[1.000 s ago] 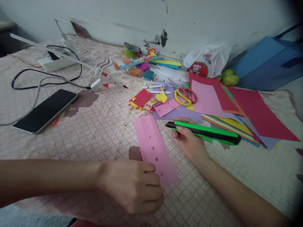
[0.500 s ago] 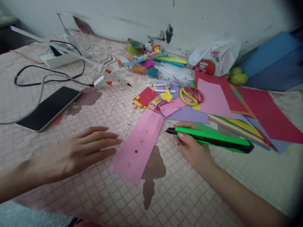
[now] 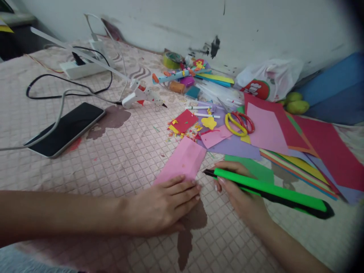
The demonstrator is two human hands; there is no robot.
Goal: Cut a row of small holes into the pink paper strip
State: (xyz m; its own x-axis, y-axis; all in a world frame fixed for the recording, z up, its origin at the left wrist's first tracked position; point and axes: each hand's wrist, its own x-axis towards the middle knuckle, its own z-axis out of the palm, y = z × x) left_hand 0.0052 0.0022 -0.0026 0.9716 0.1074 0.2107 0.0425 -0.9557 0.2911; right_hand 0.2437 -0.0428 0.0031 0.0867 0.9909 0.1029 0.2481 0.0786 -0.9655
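Observation:
My left hand (image 3: 167,204) lies flat over the lower part of a pink paper strip (image 3: 183,159), fingers stretched out and pointing right. It covers most of the small round marks seen on the strip. My right hand (image 3: 241,189) grips a green and black utility knife (image 3: 273,189) like a pen. The knife's dark tip points left, just beside the strip's right edge and apart from it. A green sheet (image 3: 253,168) lies partly behind the right hand.
A glue gun (image 3: 142,94) and a phone (image 3: 66,129) with a cable across it lie left. Scissors (image 3: 237,125), paper scraps (image 3: 184,123), a yellow paper flower (image 3: 209,122) and coloured sheets (image 3: 327,144) spread behind and right. A plastic bag (image 3: 270,77) stands by the wall.
My left hand has moved right, from beside the pink strip onto its lower part. The right hand still holds the knife near the strip's edge. The view has shifted slightly.

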